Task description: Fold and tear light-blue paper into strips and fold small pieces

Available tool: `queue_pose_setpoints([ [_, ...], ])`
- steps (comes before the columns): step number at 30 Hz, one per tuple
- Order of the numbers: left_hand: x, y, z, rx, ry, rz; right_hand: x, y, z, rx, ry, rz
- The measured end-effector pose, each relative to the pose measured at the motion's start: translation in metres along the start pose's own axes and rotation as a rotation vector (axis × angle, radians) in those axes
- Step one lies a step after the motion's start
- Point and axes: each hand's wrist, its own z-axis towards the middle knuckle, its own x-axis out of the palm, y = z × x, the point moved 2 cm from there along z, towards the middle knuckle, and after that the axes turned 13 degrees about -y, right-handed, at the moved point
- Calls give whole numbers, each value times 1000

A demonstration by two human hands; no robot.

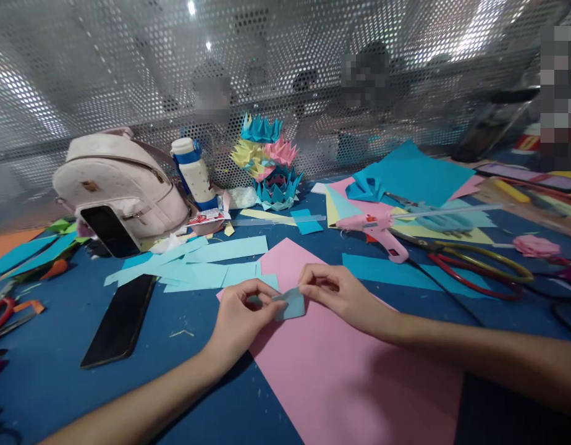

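A small light blue paper piece (292, 305) is held up between my two hands, over a large pink sheet (332, 371). My left hand (248, 312) pinches its left edge between thumb and fingers. The thumb and index finger of my right hand (334, 293) grip its upper right corner. Light blue paper strips (234, 249) lie in an overlapping pile just beyond my left hand. A pink glue gun (376, 232) rests on its side past my right hand.
On the blue table (183, 383), a black phone (121, 321) lies left. Behind stand a white backpack (123, 179), a bottle (195, 173) and stacked folded-paper flowers (271, 164). Scissors with red and yellow handles (480, 266) lie right, near blue sheets (406, 173). More scissors (2, 315) lie far left.
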Motion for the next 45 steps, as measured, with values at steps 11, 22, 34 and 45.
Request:
queue_pose_setpoints([
  [11,-2,4,2,-9,-11,-45,1,-7,0,65,17,-11],
  [22,0,7,5,-36,6,-111,4,-6,-1,48,53,-154],
  [34,-1,0,5,-42,-13,-153,5,-4,1,94,84,-176],
  [45,-3,3,5,-69,-53,-130,4,-8,1,162,110,-77],
])
